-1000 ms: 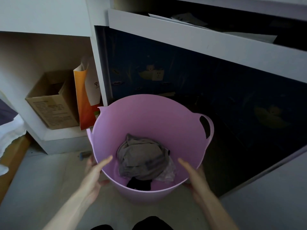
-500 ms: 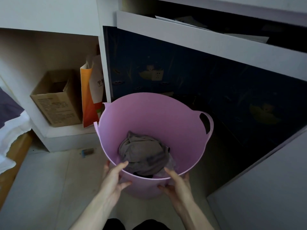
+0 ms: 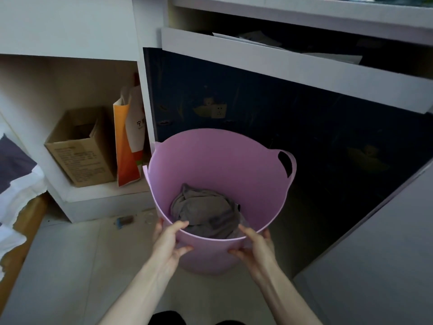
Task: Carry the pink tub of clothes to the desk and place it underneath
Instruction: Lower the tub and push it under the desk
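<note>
Pink tub (image 3: 218,170) stands on the pale floor (image 3: 70,266) at the mouth of the dark opening beneath the worktop (image 3: 293,22), its far side just inside the shadow and its near side out in the light. Grey clothes (image 3: 206,214) lie bunched in the bottom of the tub, with a scrap of black cloth at their right edge. One looped handle (image 3: 287,164) shows on the tub's right rim.

Both hands hold the tub's near rim. The left hand (image 3: 167,242) has its grip closed on the rim, thumb hooked over the inside and fingers pressed against the outer wall. The right hand (image 3: 256,247) does likewise just beside it, thumb lying over the rim and fingers curled on the outside.

Left of the tub, on a low white shelf (image 3: 98,195), a cardboard box (image 3: 79,148) stands open, and an orange and white paper bag (image 3: 128,141) stands between the box and the tub. A small blue and brown object (image 3: 124,220) lies on the floor below the shelf, left of the tub. Above the tub, a white drawer (image 3: 281,64) hangs open with papers in it.
</note>
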